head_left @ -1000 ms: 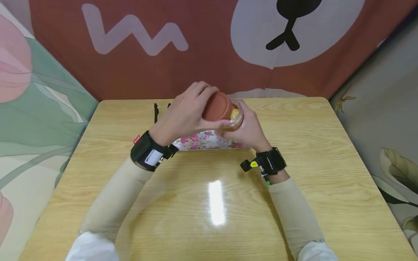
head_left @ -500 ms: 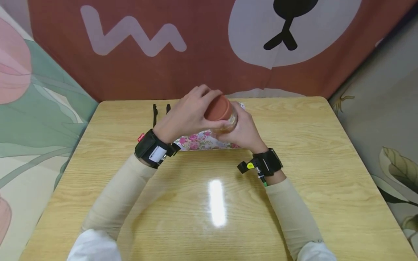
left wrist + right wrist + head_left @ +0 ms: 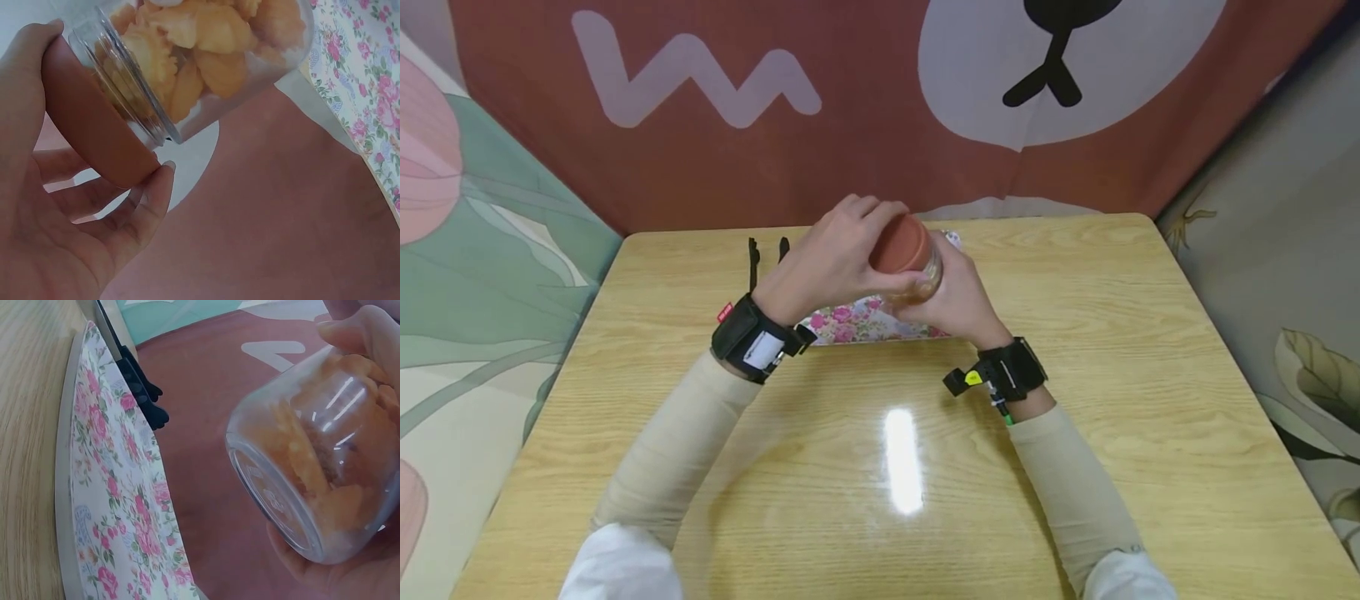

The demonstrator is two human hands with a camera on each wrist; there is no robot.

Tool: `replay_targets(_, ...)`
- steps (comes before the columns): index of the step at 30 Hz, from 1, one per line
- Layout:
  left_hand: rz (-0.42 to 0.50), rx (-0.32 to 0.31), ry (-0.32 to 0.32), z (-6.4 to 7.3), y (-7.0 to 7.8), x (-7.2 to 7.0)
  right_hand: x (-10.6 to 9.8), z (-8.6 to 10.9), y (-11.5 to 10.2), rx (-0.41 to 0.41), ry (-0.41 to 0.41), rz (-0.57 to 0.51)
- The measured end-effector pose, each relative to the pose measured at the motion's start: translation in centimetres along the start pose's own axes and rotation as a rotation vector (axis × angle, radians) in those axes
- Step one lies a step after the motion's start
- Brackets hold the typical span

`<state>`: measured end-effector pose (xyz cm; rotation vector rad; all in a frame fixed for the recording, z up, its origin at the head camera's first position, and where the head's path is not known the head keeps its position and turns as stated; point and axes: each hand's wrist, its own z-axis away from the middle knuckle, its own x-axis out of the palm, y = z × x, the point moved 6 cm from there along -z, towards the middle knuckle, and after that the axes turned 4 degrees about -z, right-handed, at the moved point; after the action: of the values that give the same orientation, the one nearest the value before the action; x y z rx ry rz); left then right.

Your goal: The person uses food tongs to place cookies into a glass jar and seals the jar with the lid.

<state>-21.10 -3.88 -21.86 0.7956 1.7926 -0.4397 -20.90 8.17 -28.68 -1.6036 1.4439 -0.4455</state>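
Observation:
My left hand (image 3: 827, 267) grips the round brown-orange lid (image 3: 901, 244) by its edge, thumb and fingers on opposite sides. The lid covers the mouth of a clear jar (image 3: 312, 456) with yellow-orange, crinkle-edged snack pieces (image 3: 222, 72) inside. In the left wrist view the jar's ridged neck (image 3: 134, 81) shows just beyond the lid's rim. My right hand (image 3: 957, 292) is wrapped round the jar's body, which leans on its side in the air. The jar's base faces the right wrist camera, and my right palm hides part of its wall.
Behind and below the hands, a flat floral-patterned panel (image 3: 119, 487) with a pale edge lies on the wooden table (image 3: 850, 433). Black scalloped ends (image 3: 142, 394) like those of tongs stick out past its left side. A brown fabric backdrop (image 3: 880, 158) hangs behind the table.
A second ago the lid was tipped off the jar's mouth, showing the snacks; the left hand has set it over the mouth. Both hands have shifted slightly together since.

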Motion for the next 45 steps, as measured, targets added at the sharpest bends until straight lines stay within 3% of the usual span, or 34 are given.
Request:
replay_targets(15, 0.012, -0.026, -0.024, 0.8, -0.4, 0.4, 0.6, 0.0, 0.1, 0.004, 0.009, -0.021)
replay_targets(25, 0.005, 0.067, 0.049, 1.0, 0.7, 0.6, 0.5, 0.4, -0.7, 0.017, 0.041, -0.007)
replay_targets(45, 0.056, 0.106, 0.079, 2.3, 0.9, -0.1, 1.2, 0.5, -2.3, -0.007, 0.005, -0.002)
